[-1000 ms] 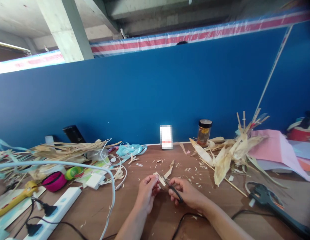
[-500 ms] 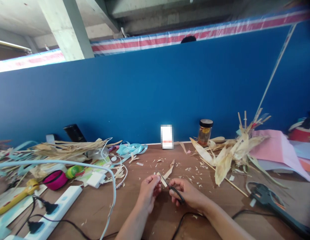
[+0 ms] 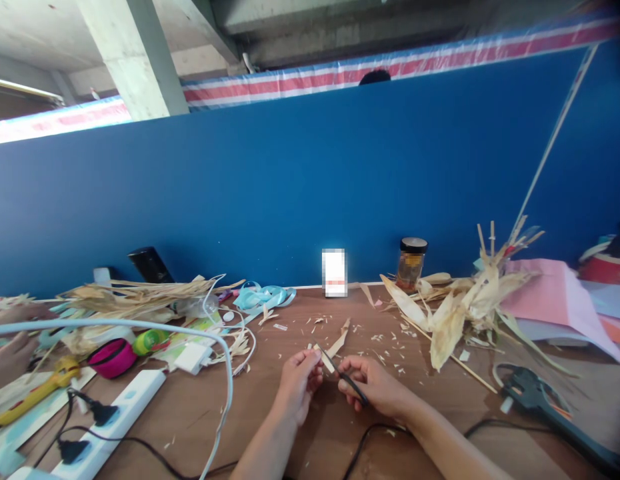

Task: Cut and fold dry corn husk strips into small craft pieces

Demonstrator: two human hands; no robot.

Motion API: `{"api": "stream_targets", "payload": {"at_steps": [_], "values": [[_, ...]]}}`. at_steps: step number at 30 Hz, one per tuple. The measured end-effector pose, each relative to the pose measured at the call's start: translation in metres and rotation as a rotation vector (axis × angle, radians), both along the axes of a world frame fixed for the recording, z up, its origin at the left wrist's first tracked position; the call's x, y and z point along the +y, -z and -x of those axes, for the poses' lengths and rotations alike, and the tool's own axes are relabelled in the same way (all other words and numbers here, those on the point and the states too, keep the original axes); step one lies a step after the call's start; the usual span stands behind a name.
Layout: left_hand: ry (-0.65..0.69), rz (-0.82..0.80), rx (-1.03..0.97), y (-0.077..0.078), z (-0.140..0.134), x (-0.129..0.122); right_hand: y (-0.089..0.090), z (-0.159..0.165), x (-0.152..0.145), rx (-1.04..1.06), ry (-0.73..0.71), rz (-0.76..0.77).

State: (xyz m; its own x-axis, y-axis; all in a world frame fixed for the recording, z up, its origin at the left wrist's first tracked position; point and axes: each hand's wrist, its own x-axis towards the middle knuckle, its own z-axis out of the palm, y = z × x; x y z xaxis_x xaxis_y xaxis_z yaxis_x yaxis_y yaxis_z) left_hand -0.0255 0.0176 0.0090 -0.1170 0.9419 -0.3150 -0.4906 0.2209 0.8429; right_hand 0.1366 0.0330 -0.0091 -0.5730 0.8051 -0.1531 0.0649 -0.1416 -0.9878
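Another person's hand (image 3: 14,353) had been brought in at the left edge of the head view since the frame half a second before, while both working hands were kept almost in place. A pale strip (image 3: 329,364), narrow, flat and straw-coloured, was held at the table's near middle, just above the wood. Its far end was pinched between the fingertips of the left hand (image 3: 300,377); the dark-handled scissors (image 3: 357,392) were gripped in the right hand (image 3: 365,383), their blades laid along the strip. Whether the blades were parted could not be made out. Beyond them, a curled husk piece (image 3: 340,338) was left lying.

The brown table (image 3: 190,400) was littered with pale scraps (image 3: 377,338). Dried husks (image 3: 447,337) were heaped at right near a lidded jar (image 3: 409,277); blue ribbon (image 3: 263,298) and a white power strip (image 3: 133,403) were seen at left. The table was backed by a blue partition (image 3: 290,187), overlooked by a concrete pillar (image 3: 135,67).
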Motion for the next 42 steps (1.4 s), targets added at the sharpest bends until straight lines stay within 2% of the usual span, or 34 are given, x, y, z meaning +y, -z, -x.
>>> {"api": "stream_targets", "payload": {"at_steps": [8, 11, 13, 15, 16, 19, 23, 29, 35, 42], "values": [[0.007, -0.02, -0.026, 0.004, 0.0, 0.001, -0.003, 0.004, 0.0, 0.001, 0.023, -0.023], [-0.002, -0.017, -0.022, 0.006, 0.001, 0.002, -0.005, 0.0, 0.004, -0.085, 0.114, -0.108], [-0.01, -0.011, -0.015, 0.007, 0.001, 0.003, -0.01, -0.009, 0.008, -0.283, 0.257, -0.288], [-0.007, -0.017, -0.016, 0.007, 0.002, 0.003, -0.015, -0.023, 0.013, -0.605, 0.437, -0.55], [-0.004, -0.023, -0.019, 0.007, 0.002, 0.003, -0.017, -0.03, 0.015, -0.754, 0.494, -0.626], [0.003, -0.03, -0.034, 0.007, 0.002, 0.003, -0.021, -0.048, 0.021, -0.991, 0.513, -0.718], [0.027, -0.028, -0.043, 0.008, 0.002, 0.003, -0.019, -0.057, 0.027, -1.042, 0.5, -0.73], [0.039, -0.022, -0.038, 0.003, 0.001, 0.0, -0.02, -0.054, 0.024, -1.099, 0.477, -0.728], [0.031, -0.005, -0.016, 0.003, -0.001, 0.0, -0.025, -0.054, 0.023, -1.22, 0.505, -0.666], [0.058, -0.025, 0.002, 0.008, 0.0, 0.001, -0.026, -0.063, 0.025, -1.339, 0.525, -0.779]]}}
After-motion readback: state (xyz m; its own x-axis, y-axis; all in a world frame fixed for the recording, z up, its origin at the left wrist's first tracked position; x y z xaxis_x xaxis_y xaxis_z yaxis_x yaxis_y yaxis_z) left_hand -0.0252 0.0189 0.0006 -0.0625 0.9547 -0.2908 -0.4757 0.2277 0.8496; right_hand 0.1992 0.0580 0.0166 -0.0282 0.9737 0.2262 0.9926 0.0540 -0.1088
